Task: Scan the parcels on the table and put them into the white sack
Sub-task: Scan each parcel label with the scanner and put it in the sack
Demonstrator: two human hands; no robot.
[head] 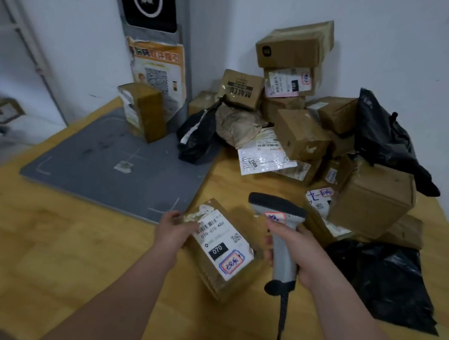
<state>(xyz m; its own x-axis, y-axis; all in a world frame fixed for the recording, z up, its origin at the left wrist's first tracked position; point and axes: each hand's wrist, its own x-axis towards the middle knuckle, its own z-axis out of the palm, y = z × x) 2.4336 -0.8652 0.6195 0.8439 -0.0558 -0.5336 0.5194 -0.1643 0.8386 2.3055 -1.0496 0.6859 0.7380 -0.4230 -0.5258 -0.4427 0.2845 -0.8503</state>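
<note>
Wooden table [73, 251], parcel heap [301, 133] beyond scanner [281, 246]

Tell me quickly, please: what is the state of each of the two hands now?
Left hand: closed, gripping the end of the labelled parcel.
Right hand: closed around the handle of the barcode scanner.

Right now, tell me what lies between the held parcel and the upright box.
Only a bare stretch of the grey mat, seen in the head view.
</note>
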